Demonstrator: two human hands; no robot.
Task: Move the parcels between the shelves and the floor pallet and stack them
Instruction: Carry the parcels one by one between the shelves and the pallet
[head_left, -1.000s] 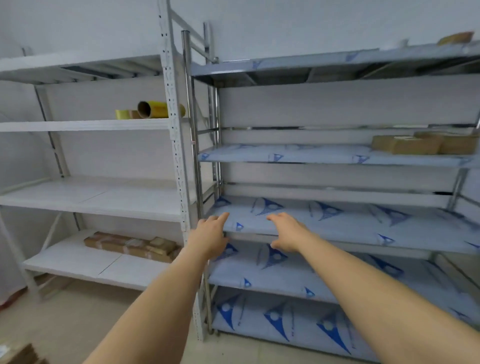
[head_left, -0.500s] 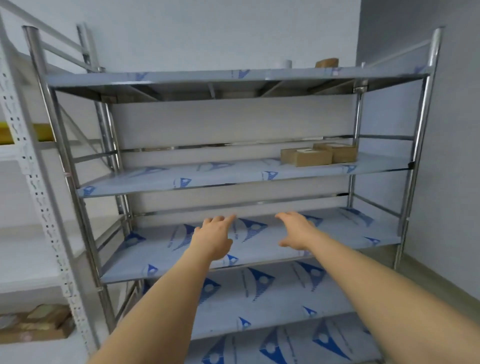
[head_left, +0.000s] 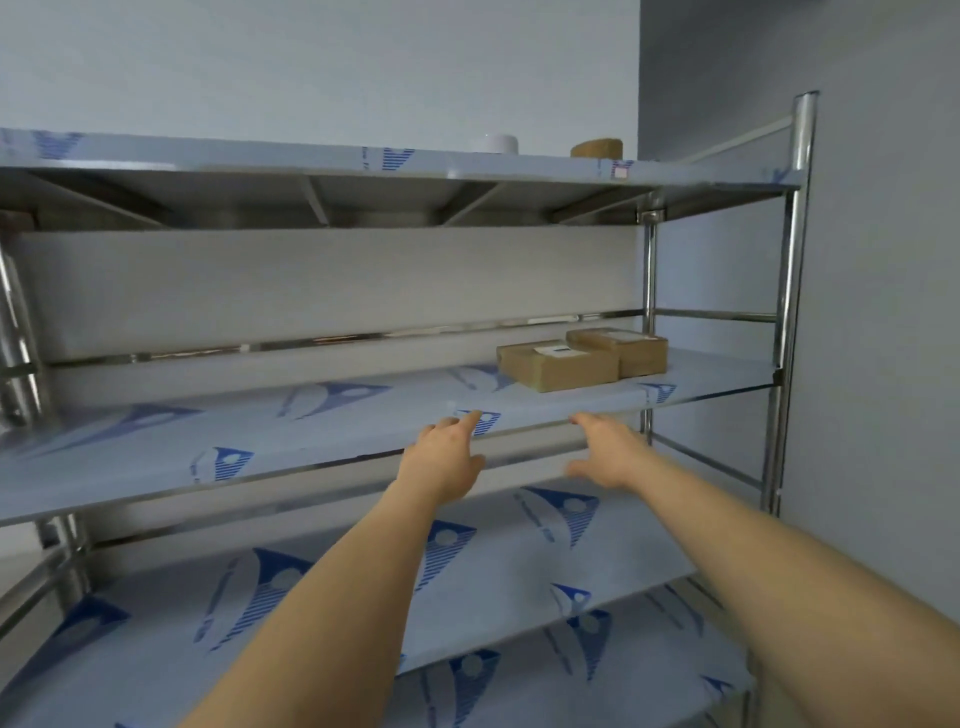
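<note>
Steel shelf (head_left: 363, 431), two parcels (head_left: 576, 361), open hands (head_left: 447, 457)

Brown item (head_left: 596, 147) on top shelf (head_left: 322, 161): mostly hidden, unidentifiable.

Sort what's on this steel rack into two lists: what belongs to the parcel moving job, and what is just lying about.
Part of the job:
- front parcel, on the second shelf from the top
- rear parcel, touching it behind
- left hand and right hand, both open and empty, reaching toward that shelf

Lying about:
- white round thing on the top shelf
- brown thing beside it
</note>
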